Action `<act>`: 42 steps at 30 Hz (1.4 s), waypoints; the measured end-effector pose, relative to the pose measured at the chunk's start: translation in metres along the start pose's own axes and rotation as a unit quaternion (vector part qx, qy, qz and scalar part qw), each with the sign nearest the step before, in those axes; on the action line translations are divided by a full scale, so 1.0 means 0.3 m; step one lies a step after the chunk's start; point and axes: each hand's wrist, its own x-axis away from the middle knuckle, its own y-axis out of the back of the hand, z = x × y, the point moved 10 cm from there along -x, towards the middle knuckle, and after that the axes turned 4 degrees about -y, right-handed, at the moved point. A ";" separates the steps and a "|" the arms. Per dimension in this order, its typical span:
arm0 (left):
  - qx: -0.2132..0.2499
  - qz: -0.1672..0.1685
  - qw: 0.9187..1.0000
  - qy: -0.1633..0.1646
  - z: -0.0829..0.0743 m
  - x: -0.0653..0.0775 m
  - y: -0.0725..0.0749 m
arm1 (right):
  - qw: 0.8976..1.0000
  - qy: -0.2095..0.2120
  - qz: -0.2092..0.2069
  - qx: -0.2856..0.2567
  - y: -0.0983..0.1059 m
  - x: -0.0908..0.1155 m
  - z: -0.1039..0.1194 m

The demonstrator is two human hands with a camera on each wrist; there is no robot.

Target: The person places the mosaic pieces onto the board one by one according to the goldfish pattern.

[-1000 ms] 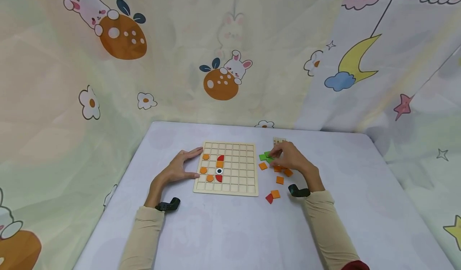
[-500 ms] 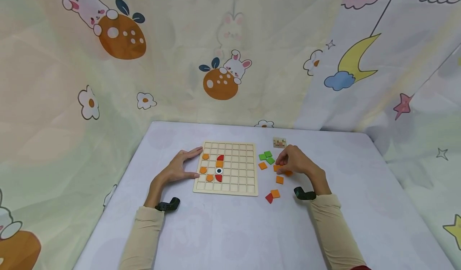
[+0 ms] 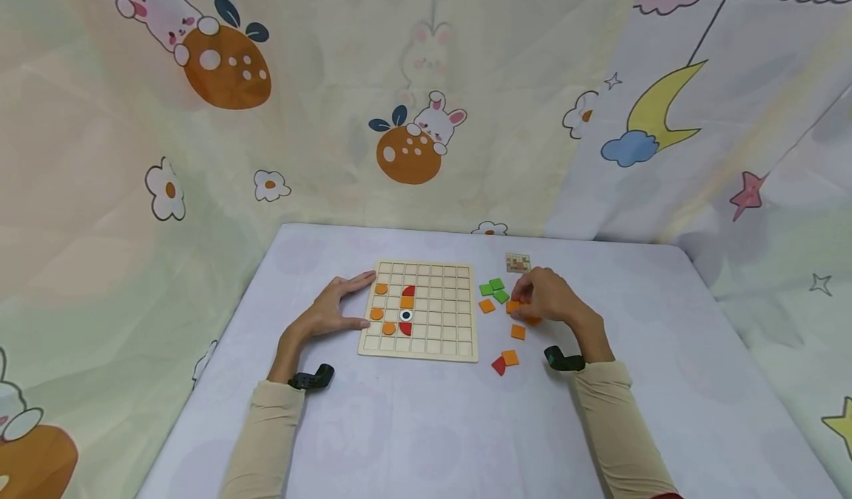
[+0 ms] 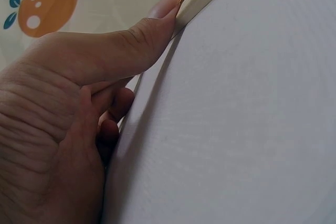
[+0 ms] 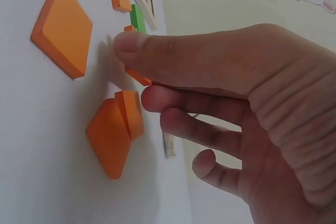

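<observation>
A wooden grid board (image 3: 441, 321) lies on the white-covered table. It carries orange discs (image 3: 381, 289), red quarter-round pieces (image 3: 406, 329), an orange square (image 3: 407, 302) and an eye piece (image 3: 406, 315). My left hand (image 3: 326, 313) spreads its thumb and fingers along the board's left edge; the thumb touches the rim in the left wrist view. To the board's right, my right hand (image 3: 551, 296) pinches an orange square tile (image 5: 138, 76) between thumb and index finger, low over the table. The other right fingers curl loosely, and the thumb partly hides the tile.
Green tiles (image 3: 495, 284) lie beside the right hand, with several orange tiles (image 3: 518, 331) around it. Nearer me a red piece (image 3: 499, 366) touches an orange square (image 3: 509, 358). A small pattern card (image 3: 518, 263) lies farther back. A printed curtain (image 3: 319, 100) hangs behind the table.
My right hand has moved from the green tiles slightly right and toward me, onto an orange tile, uncovering the green tiles and the card. The left hand stays at the board.
</observation>
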 end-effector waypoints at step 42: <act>-0.002 -0.001 1.000 0.000 0.002 0.004 -0.003 | 0.984 0.148 -0.032 -0.090 -0.136 -0.044 0.255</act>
